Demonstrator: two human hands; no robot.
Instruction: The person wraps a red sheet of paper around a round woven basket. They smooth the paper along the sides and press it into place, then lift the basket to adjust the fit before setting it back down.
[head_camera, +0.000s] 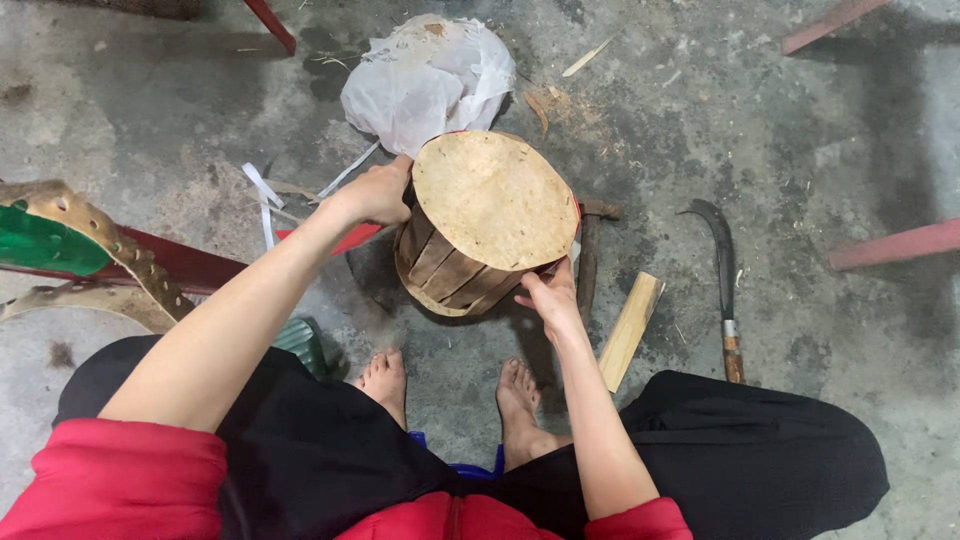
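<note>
Wooden drum: round slatted drum with tan hide top (480, 225), tilted on concrete floor (150, 120).
Left hand (378, 193): clamped on drum's left rim.
Right hand (549, 292): clamped on drum's lower right edge.
Curved knife (724, 285): right of drum, apart.

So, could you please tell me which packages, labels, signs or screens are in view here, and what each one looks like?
White bag: a crumpled, bulging bundle of thin white wrapping on the concrete floor, just beyond the small drum that both hands hold.
White strips: loose flat bands on the floor beside the left hand.
No labels, signs or screens in view.

Hammer (590, 255) partly hidden behind drum (490, 215).
</note>
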